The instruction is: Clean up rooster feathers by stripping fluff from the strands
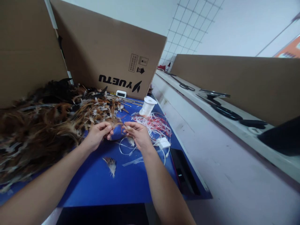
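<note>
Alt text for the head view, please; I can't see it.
Left hand and right hand pinch close together over a blue tabletop; whatever they hold is too small to tell. A heap of brown and black feathers lies to the left, with a white spool and tangled red and white strands beyond the right hand.

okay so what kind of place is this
Likely a feather-craft workspace: a heap of brown and black feathers, a white spool and tangled red and white strips share a blue tabletop.

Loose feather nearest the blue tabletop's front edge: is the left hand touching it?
Apart. The head view shows bare blue tabletop between the left hand and the loose feather.
</note>
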Available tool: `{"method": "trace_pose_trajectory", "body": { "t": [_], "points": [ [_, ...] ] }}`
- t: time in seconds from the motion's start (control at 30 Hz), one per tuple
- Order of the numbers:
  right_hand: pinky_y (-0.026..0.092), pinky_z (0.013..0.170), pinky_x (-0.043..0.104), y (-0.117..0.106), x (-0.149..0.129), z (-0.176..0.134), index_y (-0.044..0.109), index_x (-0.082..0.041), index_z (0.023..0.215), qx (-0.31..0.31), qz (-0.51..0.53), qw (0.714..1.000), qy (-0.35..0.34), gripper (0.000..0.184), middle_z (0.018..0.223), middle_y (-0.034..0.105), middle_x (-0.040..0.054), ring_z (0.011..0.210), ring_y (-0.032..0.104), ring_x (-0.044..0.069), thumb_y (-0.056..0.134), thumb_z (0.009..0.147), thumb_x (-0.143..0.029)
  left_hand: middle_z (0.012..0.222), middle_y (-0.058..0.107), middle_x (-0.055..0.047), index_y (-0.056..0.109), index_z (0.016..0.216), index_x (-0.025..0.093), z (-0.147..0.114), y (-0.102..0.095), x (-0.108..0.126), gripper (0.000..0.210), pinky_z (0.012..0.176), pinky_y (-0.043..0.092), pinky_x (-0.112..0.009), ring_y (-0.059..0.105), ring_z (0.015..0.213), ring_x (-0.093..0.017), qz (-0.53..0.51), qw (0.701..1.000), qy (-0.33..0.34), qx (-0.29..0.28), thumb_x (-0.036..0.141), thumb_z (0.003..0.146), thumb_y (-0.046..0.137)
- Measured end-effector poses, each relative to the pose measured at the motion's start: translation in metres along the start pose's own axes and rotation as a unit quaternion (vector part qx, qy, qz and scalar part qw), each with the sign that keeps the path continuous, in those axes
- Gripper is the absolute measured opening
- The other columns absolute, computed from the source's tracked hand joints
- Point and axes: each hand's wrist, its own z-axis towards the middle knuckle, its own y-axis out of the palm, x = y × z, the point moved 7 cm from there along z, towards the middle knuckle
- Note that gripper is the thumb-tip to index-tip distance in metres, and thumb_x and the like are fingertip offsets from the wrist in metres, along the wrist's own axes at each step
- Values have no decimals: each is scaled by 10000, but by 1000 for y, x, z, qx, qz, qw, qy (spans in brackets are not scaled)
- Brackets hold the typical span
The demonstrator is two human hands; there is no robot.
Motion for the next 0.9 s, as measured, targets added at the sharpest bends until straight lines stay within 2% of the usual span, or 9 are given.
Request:
{"method": "trace_pose_trajectory", "body": {
  "t": [0.27,0.47,0.63,0.9],
  "points": [
    [446,514,216,-4,-10,1,688,-182,723,39,0,995,-89,133,673,654,-17,555,552,95,745,631,-258,602,605,-4,653,675,149,-1,4,-1,213,481,410,-205,514,462,-81,58,996,46,-43,345,746,699],
    [482,562,255,6,-15,-5,677,-188,727,9,-44,993,-111,130,669,664,-7,602,600,137,730,668,-290,590,607,-5,653,658,153,-4,10,0,196,483,412,-214,516,458,-90,119,989,59,-65,317,763,677],
    [497,667,267,12,-16,-7,674,-191,734,-26,-97,985,-141,106,737,674,-4,670,613,138,707,703,-286,598,610,-2,651,674,154,-4,12,0,206,494,416,-213,520,465,-90,153,983,64,-75,325,788,648],
    [493,688,266,19,-20,-10,669,-187,724,-59,-128,980,-143,173,729,667,7,675,606,143,728,696,-347,623,610,17,641,719,148,-3,9,-5,217,509,413,-204,519,486,-78,169,980,56,-89,345,810,621]
  ]
}}
